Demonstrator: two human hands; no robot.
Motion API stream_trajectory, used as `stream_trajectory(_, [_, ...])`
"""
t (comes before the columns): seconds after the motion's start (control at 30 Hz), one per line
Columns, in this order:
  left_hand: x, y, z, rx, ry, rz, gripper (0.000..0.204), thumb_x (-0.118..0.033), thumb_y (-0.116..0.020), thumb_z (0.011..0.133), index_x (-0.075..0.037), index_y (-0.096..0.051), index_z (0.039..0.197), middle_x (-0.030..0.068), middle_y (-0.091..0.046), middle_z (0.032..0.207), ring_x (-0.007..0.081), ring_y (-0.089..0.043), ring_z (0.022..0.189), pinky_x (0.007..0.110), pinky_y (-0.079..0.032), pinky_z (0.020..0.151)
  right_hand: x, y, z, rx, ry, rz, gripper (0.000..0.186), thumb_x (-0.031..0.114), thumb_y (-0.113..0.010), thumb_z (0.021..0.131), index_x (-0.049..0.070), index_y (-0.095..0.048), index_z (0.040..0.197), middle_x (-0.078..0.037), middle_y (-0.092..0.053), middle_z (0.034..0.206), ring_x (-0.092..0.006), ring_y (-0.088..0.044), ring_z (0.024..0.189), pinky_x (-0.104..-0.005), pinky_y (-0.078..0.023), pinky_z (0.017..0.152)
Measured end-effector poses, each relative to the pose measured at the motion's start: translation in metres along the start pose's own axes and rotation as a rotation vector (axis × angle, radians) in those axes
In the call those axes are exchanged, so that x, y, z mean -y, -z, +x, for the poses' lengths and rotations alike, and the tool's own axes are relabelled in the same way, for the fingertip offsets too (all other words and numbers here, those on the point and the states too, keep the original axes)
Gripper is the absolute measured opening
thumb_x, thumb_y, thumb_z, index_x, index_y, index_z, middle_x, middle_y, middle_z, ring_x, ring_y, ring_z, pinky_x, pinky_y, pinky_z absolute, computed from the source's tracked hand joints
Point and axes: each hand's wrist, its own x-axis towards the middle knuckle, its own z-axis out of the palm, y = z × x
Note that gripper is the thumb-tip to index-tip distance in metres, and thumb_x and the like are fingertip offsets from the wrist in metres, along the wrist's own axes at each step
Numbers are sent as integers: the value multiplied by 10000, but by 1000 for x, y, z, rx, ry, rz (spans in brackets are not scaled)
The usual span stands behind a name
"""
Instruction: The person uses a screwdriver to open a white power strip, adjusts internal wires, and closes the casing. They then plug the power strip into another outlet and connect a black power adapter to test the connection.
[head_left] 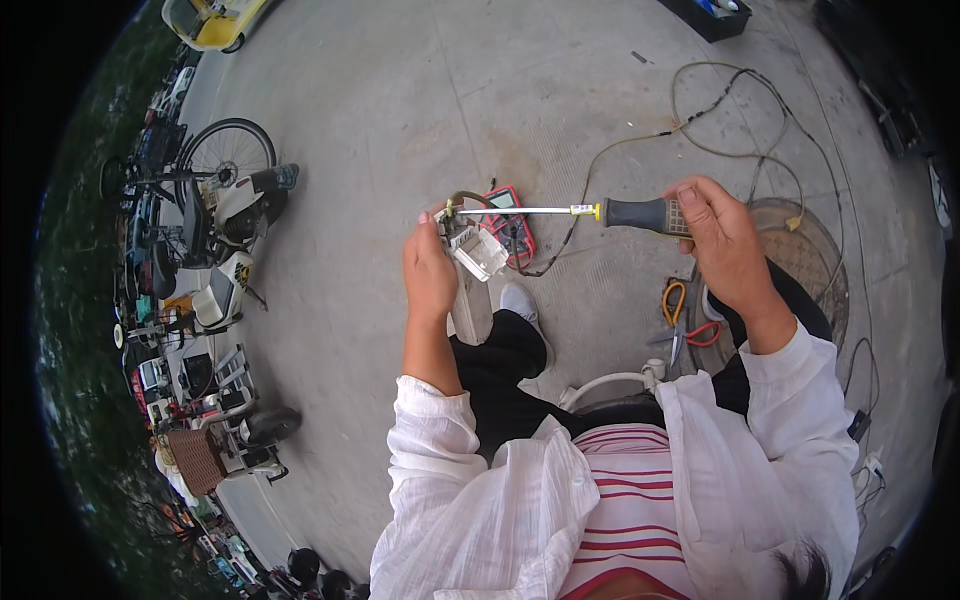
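Note:
My left hand (430, 268) is closed on a small white plastic housing (480, 253), open on one side, with dark wires coming from it. My right hand (722, 245) grips the dark handle of a long screwdriver (640, 214), which has a yellow collar and a bright shaft. The shaft lies level across the picture, its tip at the upper part of the housing beside my left fingertips. What exactly the tip touches is too small to make out. Partly behind the housing is a red-framed multimeter (528, 232). Scissors (676, 340) with orange and red handles lie below my right hand.
A long cord (640, 140) loops over the concrete ground, its yellow plug (793, 222) near a round manhole cover (825, 245). A black crate (712, 22) stands at the far right. Parked two-wheelers (235, 215) line the left side, one with a brown basket (195, 462).

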Motion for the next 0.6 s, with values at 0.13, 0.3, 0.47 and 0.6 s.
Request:
stream_trajectory(0.13, [-2, -2, 3, -9, 47, -67, 539, -300, -265, 1059, 68, -646, 1160, 122, -681, 992, 181, -610, 916, 315, -463, 861, -11, -18, -2, -147, 345, -59, 302, 287, -594, 977, -3, -573, 1058, -58, -575, 803, -104, -533, 653, -270, -453, 621])
stream_trajectory(0.3, [14, 6, 7, 44, -52, 42, 557, -328, -235, 1059, 31, -642, 1185, 105, -685, 929, 170, -625, 841, 305, -507, 779, -3, -3, 1, -20, 87, -106, 293, 252, -634, 947, -6, -569, 1068, -64, -589, 804, -127, -555, 650, -280, -461, 622])
stream_trajectory(0.47, [6, -2, 6, 18, 23, -31, 538, -309, -263, 1057, 59, -641, 1162, 117, -678, 985, 178, -609, 905, 312, -469, 850, -7, -10, 0, -88, 79, 12, 285, 269, -646, 940, -2, -592, 1011, -48, -576, 714, -125, -553, 640, -287, -443, 593])
stream_trajectory(0.6, [7, 1, 7, 38, 75, 3, 529, -309, -283, 1058, 72, -635, 1161, 124, -674, 1016, 178, -600, 931, 316, -454, 880, -10, -16, -1, -143, 355, -196, 341, 335, -614, 965, -3, -587, 1010, -32, -556, 676, -120, -534, 625, -287, -437, 582])
